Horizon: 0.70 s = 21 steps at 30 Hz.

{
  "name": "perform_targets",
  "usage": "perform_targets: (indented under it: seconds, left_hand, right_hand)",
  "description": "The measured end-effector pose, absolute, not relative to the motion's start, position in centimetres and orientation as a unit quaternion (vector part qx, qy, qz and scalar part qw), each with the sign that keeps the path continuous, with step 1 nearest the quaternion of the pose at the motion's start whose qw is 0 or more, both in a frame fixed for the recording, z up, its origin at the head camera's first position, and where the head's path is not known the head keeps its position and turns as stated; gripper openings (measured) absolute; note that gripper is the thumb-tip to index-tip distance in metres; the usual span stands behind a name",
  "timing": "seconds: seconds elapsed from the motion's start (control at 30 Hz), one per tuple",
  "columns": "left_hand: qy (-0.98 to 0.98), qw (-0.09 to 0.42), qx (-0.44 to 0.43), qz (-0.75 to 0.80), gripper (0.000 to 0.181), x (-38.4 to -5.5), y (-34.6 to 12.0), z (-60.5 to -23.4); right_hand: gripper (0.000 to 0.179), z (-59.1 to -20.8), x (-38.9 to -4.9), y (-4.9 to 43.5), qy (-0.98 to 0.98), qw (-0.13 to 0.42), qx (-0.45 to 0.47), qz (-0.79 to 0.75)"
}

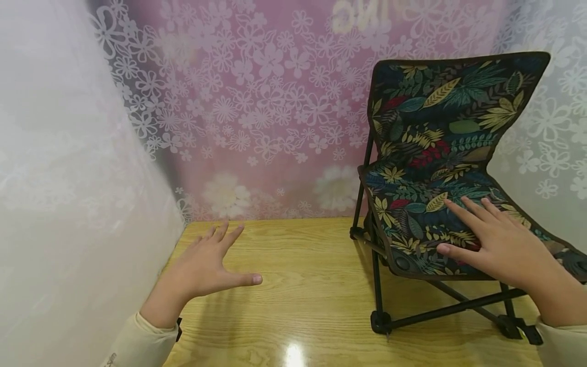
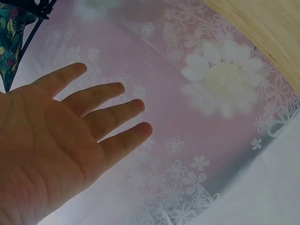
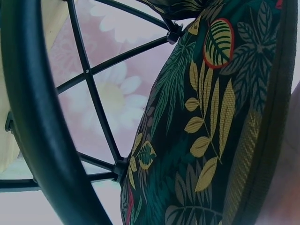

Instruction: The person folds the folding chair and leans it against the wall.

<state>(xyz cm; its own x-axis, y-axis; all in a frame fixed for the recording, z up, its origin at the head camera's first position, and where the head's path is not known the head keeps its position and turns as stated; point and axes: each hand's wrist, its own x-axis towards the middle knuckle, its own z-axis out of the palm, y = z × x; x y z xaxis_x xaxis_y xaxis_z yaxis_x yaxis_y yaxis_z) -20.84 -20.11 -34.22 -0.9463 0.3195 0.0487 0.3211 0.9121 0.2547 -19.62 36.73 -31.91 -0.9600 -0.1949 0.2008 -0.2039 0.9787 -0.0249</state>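
Observation:
A folding camping chair (image 1: 435,148) with dark leaf-patterned fabric and a black tube frame stands unfolded on the right in the head view. My right hand (image 1: 513,244) is over its seat, fingers spread and holding nothing; whether it touches the fabric I cannot tell. The right wrist view shows the chair's printed fabric (image 3: 201,122) and crossed black tubes (image 3: 89,70) up close. Off to the left, my left hand (image 1: 204,265) hovers over the wooden surface, thumb and fingers apart. In the left wrist view its palm (image 2: 51,145) faces the camera with nothing in it.
The chair stands on a light wood-grain surface (image 1: 293,285). Behind it hangs a pink translucent curtain (image 1: 266,112) with white flowers. White sheeting (image 1: 78,183) borders the left side, and a pale flowered sheet (image 1: 555,127) the right.

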Motion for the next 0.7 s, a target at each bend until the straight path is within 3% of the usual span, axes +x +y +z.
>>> perform_targets:
  seconds: [0.43,0.7]
  left_hand:
    - [-0.979,0.002,-0.167,-0.121,0.126,-20.91,-20.04,-34.54]
    - [-0.978,0.003,-0.167,-0.122,0.124,-20.76,-19.96,-34.58]
  right_hand:
    - [0.082,-31.73,-19.53,36.80,-0.986,0.123,0.107,0.020]
    - [0.081,-31.84,-19.40,36.74,-0.983,0.154,0.101,0.022]
